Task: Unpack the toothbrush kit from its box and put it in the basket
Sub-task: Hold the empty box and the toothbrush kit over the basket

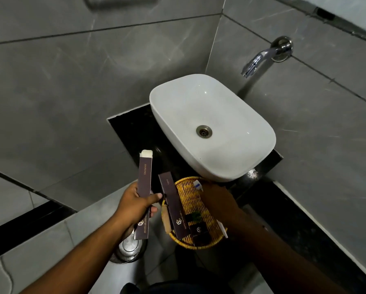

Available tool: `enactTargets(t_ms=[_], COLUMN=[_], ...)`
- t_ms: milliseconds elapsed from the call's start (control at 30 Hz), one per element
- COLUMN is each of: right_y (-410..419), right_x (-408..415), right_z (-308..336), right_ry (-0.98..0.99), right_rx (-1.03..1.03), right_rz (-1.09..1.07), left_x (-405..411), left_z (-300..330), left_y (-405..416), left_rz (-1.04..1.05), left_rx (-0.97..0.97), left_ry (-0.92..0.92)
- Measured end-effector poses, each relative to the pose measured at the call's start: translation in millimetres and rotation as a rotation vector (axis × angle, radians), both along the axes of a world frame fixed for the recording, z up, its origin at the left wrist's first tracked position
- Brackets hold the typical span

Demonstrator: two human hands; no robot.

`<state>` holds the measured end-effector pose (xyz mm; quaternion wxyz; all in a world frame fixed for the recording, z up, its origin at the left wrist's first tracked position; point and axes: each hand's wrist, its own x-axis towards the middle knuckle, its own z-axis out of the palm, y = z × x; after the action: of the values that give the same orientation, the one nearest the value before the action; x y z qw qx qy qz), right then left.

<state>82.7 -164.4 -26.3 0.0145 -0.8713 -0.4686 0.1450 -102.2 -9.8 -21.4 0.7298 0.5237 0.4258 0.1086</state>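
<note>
My left hand [135, 204] grips a long dark purple dental kit box [144, 187], held upright with its top flap open and showing white inside. A second, similar purple box [171, 206] leans in the yellow woven basket [188, 187] on the dark counter. My right hand [217, 200] rests over the basket and holds a white toothbrush whose blue-and-white bristle head [198, 185] sticks out past the fingers; its other end [222, 228] shows near the basket's rim. Small dark packets [200, 230] lie in the basket.
A white basin [241, 145] with a metal drain sits on the black counter [133, 128] just beyond the basket. A chrome wall tap [260, 58] sticks out above it. A steel bin [129, 249] stands on the floor below my left hand. Grey tiled walls surround.
</note>
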Motion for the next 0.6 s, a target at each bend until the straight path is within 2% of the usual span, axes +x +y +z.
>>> enactTargets(t_ms=[100, 167, 300, 400, 533, 600], right_y=[4.4, 7.2, 7.1, -3.0, -7.1, 0.0], right_x=[-3.5, -6.1, -5.6, -8.6, -8.4, -9.6], right_z=[-12.3, -23.2, -42.3, -45.3, -58.0, -60.7], right_ry=[-0.096, -0.085, 0.079, 0.27, 0.258, 0.131], right_rx=[-0.054, -0.065, 0.004, 0.13, 0.128, 0.045], right_rz=[-0.016, -0.041, -0.164, -0.301, -0.301, -0.249], left_x=[-6.1, -7.9, -12.4, -19.6, -33.5, -42.0], left_z=[-6.1, -6.8, -5.9, -7.1, -26.3, -46.8], left_y=[-5.1, -7.0, -2.3, 6.1, 25.2, 35.9], left_rz=[0.039, 0.04, 0.07, 0.151, 0.298, 0.331], left_rx=[-0.018, -0.027, -0.024, 0.044, 0.151, 0.191], left_ry=[0.027, 0.04, 0.051, 0.086, 0.182, 0.256])
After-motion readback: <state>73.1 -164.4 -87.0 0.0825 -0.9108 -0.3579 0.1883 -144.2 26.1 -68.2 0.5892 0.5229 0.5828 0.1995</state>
